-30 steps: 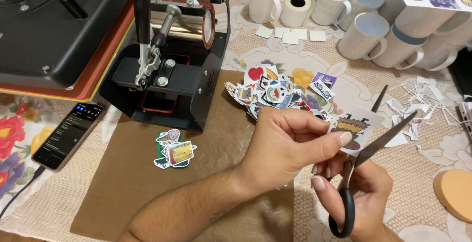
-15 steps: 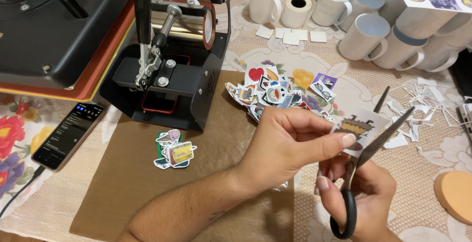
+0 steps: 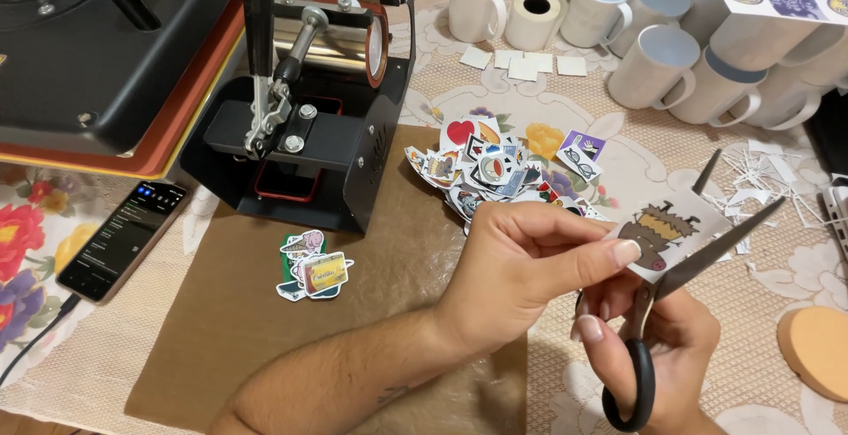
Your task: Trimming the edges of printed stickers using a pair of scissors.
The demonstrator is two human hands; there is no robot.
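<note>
Right hand (image 3: 658,355) near front edge, fingers through black scissors (image 3: 671,302), blades wide open. Left hand (image 3: 521,263) pinches printed cutout (image 3: 662,227) between blades – trimming under way. Beyond: pile of finished cutouts (image 3: 495,166) mid-table, paper scraps (image 3: 768,179) right – white mugs (image 3: 654,64) far edge.

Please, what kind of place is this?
Probably a home craft workshop for printing mugs: a mug press stands on the table, blank white mugs wait behind, and the hands cut a sticker with scissors.
</note>
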